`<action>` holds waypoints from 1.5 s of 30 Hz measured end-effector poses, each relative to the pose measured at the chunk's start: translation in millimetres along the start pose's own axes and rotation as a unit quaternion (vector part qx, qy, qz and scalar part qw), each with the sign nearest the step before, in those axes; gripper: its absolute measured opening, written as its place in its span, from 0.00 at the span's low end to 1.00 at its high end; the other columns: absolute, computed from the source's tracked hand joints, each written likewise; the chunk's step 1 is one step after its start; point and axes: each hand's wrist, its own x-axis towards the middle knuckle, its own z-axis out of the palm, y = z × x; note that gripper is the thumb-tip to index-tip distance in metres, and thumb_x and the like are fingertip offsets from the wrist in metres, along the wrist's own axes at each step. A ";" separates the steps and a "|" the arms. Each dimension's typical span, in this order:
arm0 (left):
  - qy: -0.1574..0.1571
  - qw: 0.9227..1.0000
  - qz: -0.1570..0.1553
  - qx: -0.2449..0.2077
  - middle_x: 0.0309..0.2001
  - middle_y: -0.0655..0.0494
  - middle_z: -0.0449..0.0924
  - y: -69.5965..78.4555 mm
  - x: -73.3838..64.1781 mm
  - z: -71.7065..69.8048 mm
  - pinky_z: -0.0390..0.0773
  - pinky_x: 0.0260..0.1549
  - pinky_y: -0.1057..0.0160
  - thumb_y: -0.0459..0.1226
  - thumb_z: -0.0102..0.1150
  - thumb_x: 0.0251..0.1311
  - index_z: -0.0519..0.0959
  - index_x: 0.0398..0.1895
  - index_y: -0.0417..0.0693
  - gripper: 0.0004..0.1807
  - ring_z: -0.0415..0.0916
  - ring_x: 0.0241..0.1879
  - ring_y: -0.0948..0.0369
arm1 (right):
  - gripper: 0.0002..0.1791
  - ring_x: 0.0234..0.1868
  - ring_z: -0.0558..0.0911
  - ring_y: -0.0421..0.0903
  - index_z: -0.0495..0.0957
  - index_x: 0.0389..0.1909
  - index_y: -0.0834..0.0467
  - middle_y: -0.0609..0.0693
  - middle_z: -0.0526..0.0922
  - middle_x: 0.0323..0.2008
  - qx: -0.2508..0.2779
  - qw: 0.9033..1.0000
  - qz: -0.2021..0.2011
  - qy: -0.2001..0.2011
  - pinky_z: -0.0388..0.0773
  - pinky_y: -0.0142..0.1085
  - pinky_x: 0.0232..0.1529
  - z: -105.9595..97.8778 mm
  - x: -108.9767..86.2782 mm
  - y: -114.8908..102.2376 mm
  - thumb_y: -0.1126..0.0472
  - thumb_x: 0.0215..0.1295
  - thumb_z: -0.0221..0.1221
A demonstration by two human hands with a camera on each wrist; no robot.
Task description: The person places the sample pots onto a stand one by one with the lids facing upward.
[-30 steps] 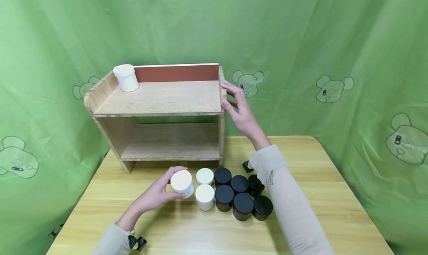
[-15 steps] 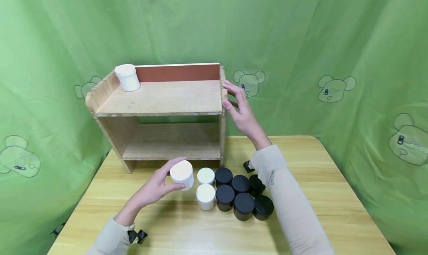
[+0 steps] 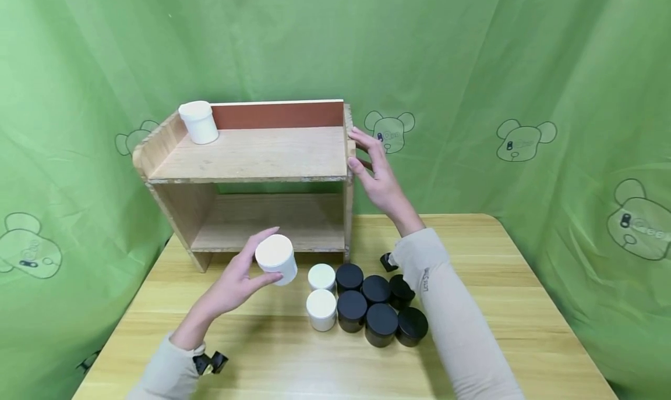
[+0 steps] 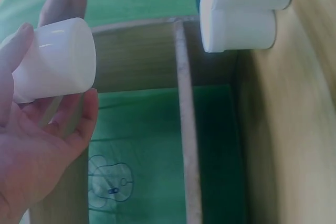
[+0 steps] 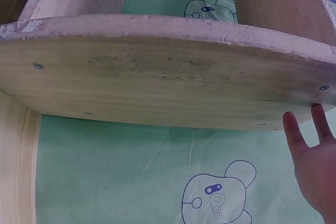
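My left hand (image 3: 234,282) grips a white lidded jar (image 3: 276,259) between thumb and fingers, raised in front of the lower shelf. The left wrist view shows the same jar (image 4: 58,59) lying across the picture, fingers beneath it. My right hand (image 3: 381,179) touches the right side panel of the wooden shelf (image 3: 251,155) with its fingertips, fingers spread and fairly straight; in the right wrist view that hand (image 5: 317,169) reaches the panel's outer face. Another white jar (image 3: 199,123) stands at the left end of the top shelf.
Two white jars (image 3: 321,310) stand on the table (image 3: 498,307) before the shelf. Several black jars (image 3: 381,324) are grouped just right of them, close to the right sleeve (image 3: 461,318). A green curtain (image 3: 445,68) hangs behind and around the table.
My left hand has lifted its white jar and moved up and slightly left, away from the two white jars toward the lower shelf. The right hand stays on the panel.
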 end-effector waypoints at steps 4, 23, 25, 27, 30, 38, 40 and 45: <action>0.015 1.000 0.010 -0.002 0.64 0.53 0.74 3.1 5.1 -6.9 0.78 0.57 0.57 0.33 0.72 0.62 0.58 0.78 0.57 0.44 0.75 0.58 0.58 | 0.28 0.77 0.62 0.60 0.59 0.76 0.61 0.58 0.53 0.81 -0.001 1.000 -0.001 0.000 0.64 0.61 0.75 -0.4 1.1 -0.1 0.65 0.80 0.50; 0.095 0.994 0.051 -0.009 0.67 0.48 0.72 34.2 34.7 -40.5 0.72 0.62 0.70 0.23 0.74 0.54 0.63 0.77 0.50 0.47 0.72 0.62 0.66 | 0.28 0.77 0.62 0.61 0.59 0.76 0.62 0.61 0.53 0.80 -0.001 1.000 -0.004 0.001 0.64 0.62 0.74 -1.4 1.2 0.3 0.66 0.79 0.51; 0.108 0.992 0.059 -0.008 0.67 0.47 0.71 37.7 40.0 -44.6 0.71 0.63 0.71 0.22 0.74 0.53 0.63 0.76 0.48 0.47 0.71 0.63 0.66 | 0.28 0.77 0.62 0.61 0.59 0.76 0.62 0.60 0.53 0.80 -0.002 1.000 -0.005 0.003 0.65 0.61 0.74 -1.1 1.3 0.5 0.66 0.79 0.50; 0.119 0.991 0.063 -0.009 0.69 0.47 0.70 40.7 45.1 -48.6 0.71 0.65 0.70 0.21 0.73 0.52 0.64 0.76 0.46 0.47 0.70 0.64 0.66 | 0.28 0.77 0.62 0.62 0.59 0.76 0.62 0.60 0.53 0.80 -0.001 1.000 -0.005 0.003 0.64 0.62 0.74 -0.9 0.7 0.8 0.66 0.79 0.50; 0.131 0.989 0.061 -0.011 0.69 0.48 0.69 45.1 51.7 -55.3 0.71 0.65 0.69 0.21 0.73 0.53 0.63 0.75 0.45 0.46 0.70 0.64 0.66 | 0.28 0.77 0.61 0.62 0.59 0.76 0.63 0.61 0.53 0.80 -0.001 1.000 -0.004 0.001 0.64 0.63 0.74 -0.2 0.4 1.6 0.66 0.79 0.50; 0.167 0.985 0.035 -0.025 0.65 0.56 0.71 52.9 69.2 -76.7 0.75 0.61 0.66 0.24 0.70 0.59 0.61 0.77 0.47 0.44 0.74 0.60 0.64 | 0.28 0.77 0.61 0.61 0.59 0.76 0.61 0.59 0.53 0.81 -0.003 1.000 -0.003 0.002 0.65 0.62 0.74 0.4 0.9 0.7 0.65 0.80 0.50; 0.176 0.984 0.030 -0.025 0.65 0.57 0.71 52.0 74.0 -81.4 0.76 0.59 0.65 0.25 0.69 0.61 0.61 0.77 0.48 0.42 0.74 0.59 0.63 | 0.28 0.77 0.62 0.60 0.60 0.76 0.61 0.58 0.54 0.81 -0.004 1.000 0.001 0.002 0.65 0.61 0.74 0.7 0.2 1.6 0.65 0.80 0.50; 0.197 0.980 0.028 0.004 0.67 0.51 0.71 47.5 86.7 -93.0 0.76 0.56 0.65 0.30 0.69 0.64 0.60 0.77 0.50 0.41 0.71 0.60 0.64 | 0.27 0.77 0.62 0.61 0.60 0.76 0.61 0.58 0.54 0.81 -0.002 1.000 -0.003 0.003 0.65 0.62 0.74 2.1 0.5 3.6 0.65 0.80 0.50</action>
